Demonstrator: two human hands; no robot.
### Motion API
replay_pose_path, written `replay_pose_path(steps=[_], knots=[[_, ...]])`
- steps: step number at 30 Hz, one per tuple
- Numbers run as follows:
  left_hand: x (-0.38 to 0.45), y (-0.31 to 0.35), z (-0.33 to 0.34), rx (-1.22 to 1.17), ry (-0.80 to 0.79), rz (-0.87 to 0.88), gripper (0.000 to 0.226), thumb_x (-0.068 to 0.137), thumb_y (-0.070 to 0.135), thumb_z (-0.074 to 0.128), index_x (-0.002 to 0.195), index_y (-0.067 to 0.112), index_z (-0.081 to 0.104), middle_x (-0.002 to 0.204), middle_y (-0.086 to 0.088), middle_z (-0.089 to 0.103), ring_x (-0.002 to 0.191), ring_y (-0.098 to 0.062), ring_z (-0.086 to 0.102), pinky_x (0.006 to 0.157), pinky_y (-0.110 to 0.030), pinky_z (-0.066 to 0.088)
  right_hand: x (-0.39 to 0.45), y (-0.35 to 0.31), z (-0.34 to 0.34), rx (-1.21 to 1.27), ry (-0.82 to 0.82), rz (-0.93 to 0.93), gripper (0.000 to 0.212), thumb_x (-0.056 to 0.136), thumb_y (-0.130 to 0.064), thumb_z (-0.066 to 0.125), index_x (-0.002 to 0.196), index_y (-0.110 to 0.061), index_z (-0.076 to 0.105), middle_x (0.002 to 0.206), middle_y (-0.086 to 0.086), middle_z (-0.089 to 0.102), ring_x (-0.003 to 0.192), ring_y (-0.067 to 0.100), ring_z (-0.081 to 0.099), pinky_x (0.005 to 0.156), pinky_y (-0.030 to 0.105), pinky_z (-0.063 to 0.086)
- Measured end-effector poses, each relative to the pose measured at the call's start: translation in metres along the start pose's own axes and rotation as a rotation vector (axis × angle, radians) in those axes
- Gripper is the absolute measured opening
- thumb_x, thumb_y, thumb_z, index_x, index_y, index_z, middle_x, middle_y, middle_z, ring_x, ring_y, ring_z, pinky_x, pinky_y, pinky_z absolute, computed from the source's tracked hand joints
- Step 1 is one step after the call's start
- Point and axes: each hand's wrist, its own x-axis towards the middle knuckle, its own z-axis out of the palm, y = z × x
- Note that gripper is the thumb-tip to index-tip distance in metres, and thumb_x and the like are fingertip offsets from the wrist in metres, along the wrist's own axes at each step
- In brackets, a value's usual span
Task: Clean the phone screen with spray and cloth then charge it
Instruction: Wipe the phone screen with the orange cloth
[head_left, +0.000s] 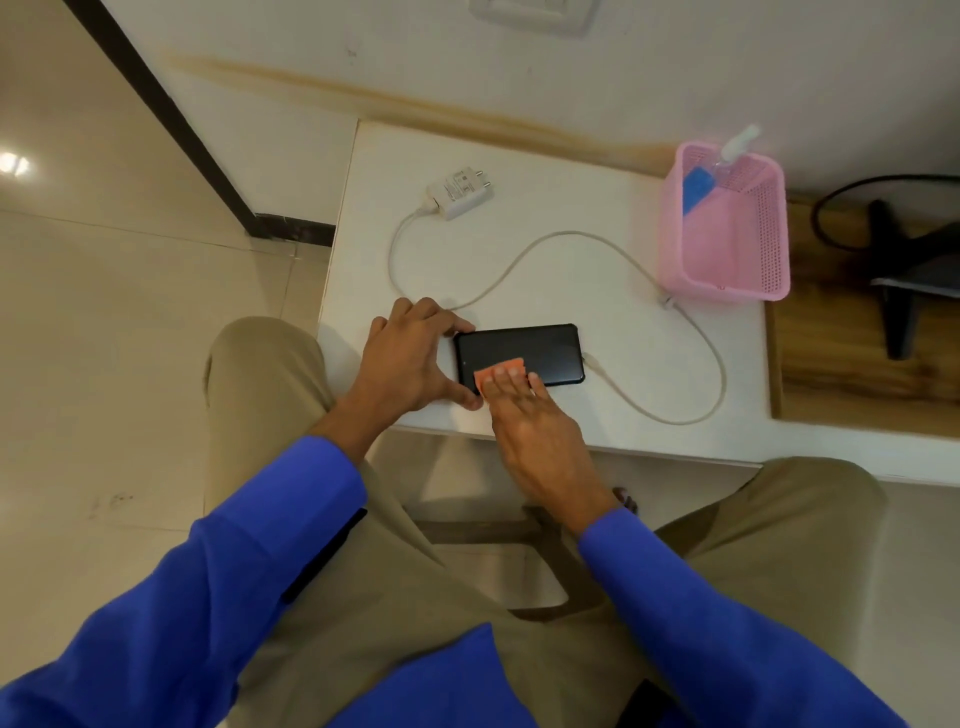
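Phone (519, 354) lies lengthwise left-to-right — left hand (410, 358) pinches its near end, right hand (524, 410) presses flat fingers on the orange cloth (500, 370) — wipe runs rightward.

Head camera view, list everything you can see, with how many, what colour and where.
phone: one, black, flat near the table's front edge, screen up
cloth: one, orange, on the screen under the right fingers
charger: one, white, lying unplugged at the table's back left
cable: one, white, looping from the charger to a loose end beside the phone
basket: one, pink, back right of the table
spray bottle: one, clear with blue label, leaning in the basket
table: one, white, against the wall
left hand: holds the phone's left end between thumb and fingers
right hand: flat fingers press the cloth on the screen
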Motion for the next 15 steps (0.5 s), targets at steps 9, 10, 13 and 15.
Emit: replay_pose_path(steps=[9, 10, 13, 15], knots=[[-0.008, -0.004, 0.003, -0.029, 0.007, -0.011, 0.101, 0.051, 0.068, 0.093, 0.139, 0.039, 0.053, 0.116, 0.014, 0.059, 0.115, -0.017, 0.048, 0.089, -0.035, 0.032, 0.025, 0.017, -0.056, 0.743, 0.202, 0.331, 0.032, 0.108, -0.021, 0.049, 0.128, -0.027, 0.073, 0.085, -0.026, 0.071, 0.084, -0.002, 0.065, 0.092, 0.031, 0.055], [-0.008, -0.005, 0.002, -0.028, 0.002, -0.004, 0.098, 0.053, 0.066, 0.093, 0.139, 0.039, 0.055, 0.117, 0.014, 0.061, 0.116, -0.018, 0.048, 0.09, -0.035, 0.033, 0.035, 0.017, -0.059, 0.719, 0.243, 0.347, 0.033, 0.108, -0.02, 0.048, 0.13, -0.025, 0.072, 0.092, -0.026, 0.072, 0.091, 0.001, 0.067, 0.098, 0.033, 0.054], [-0.007, -0.006, 0.0, -0.026, 0.002, -0.014, 0.095, 0.055, 0.064, 0.093, 0.14, 0.038, 0.058, 0.117, 0.014, 0.064, 0.117, -0.019, 0.049, 0.09, -0.037, 0.034, 0.058, 0.008, -0.053, 0.523, 0.287, 0.271, 0.037, 0.109, -0.019, 0.044, 0.142, -0.02, 0.061, 0.137, -0.002, 0.067, 0.13, 0.017, 0.06, 0.113, 0.035, 0.047], [-0.007, -0.007, 0.001, -0.026, 0.016, -0.023, 0.093, 0.053, 0.062, 0.094, 0.136, 0.036, 0.06, 0.115, 0.014, 0.064, 0.114, -0.02, 0.05, 0.087, -0.037, 0.034, 0.065, -0.003, -0.034, 0.331, 0.134, 0.15, 0.041, 0.108, -0.017, 0.042, 0.147, -0.018, 0.053, 0.146, 0.007, 0.059, 0.139, 0.026, 0.051, 0.109, 0.043, 0.048]])
